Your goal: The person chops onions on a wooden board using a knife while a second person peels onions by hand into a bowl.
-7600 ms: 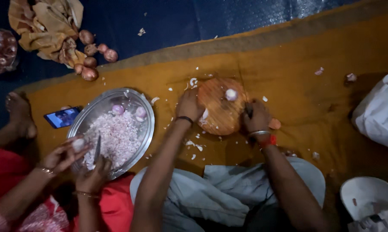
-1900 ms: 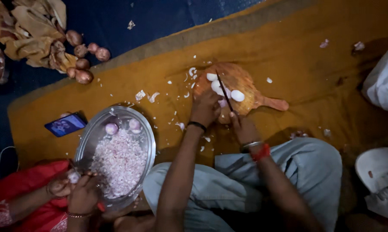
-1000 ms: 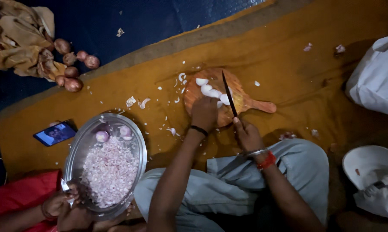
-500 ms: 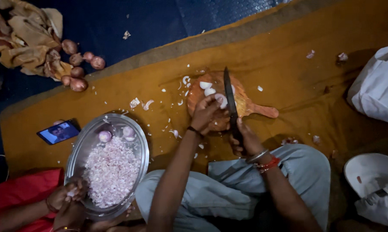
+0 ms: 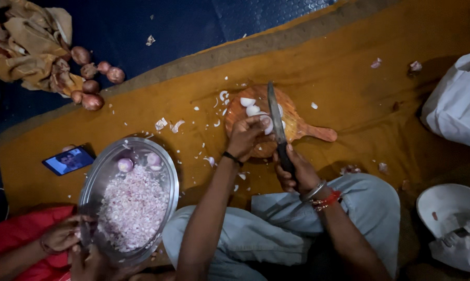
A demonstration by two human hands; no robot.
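The knife [image 5: 276, 122] lies over the round wooden board [image 5: 292, 125] on the orange mat [image 5: 359, 88], its long axis running away from the person, tip pointing to the far edge. The right hand [image 5: 297, 174] has its fingers wrapped tight around the dark handle. The left hand [image 5: 248, 136] presses curled fingers onto a peeled onion [image 5: 266, 124] just left of the blade.

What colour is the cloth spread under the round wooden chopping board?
Mustard yellow-orange cloth, seen in the head view, under the chopping board.
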